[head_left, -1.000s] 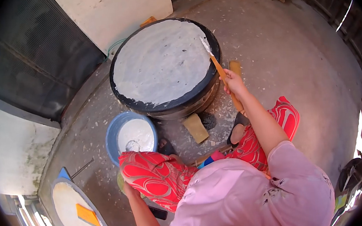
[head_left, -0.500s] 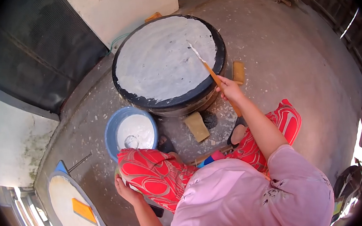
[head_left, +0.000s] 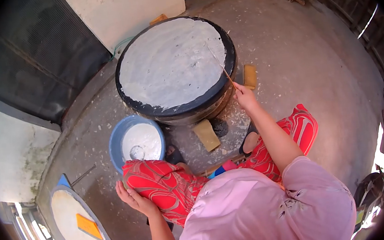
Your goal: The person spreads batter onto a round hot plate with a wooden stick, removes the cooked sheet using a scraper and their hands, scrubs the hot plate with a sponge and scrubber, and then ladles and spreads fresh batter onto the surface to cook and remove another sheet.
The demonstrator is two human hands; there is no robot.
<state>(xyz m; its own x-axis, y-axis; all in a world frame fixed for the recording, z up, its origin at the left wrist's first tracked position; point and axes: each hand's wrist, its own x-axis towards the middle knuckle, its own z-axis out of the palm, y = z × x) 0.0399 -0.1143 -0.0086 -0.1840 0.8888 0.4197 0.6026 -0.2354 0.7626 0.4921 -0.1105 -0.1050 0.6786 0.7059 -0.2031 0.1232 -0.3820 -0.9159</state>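
Concrete floor (head_left: 316, 61) bears a pan (head_left: 172, 111), its top mostly coated in white paste (head_left: 164, 67), a few dark specks left; a tub (head_left: 115, 148) stands near. The right hand (head_left: 245, 98) grips a stick (head_left: 228, 76) over the pan's right edge; the left hand (head_left: 136, 199), fingers loose, is beside the knee (head_left: 149, 175).

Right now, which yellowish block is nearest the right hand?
The mustard block right of the black-rimmed disc, just past the right hand; the tan slab and the orange block on the round board lie farther off.

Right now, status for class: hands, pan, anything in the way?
Right hand: grip on stick over pan. Left hand: open by knee. Pan mostly white. No visible blockage.
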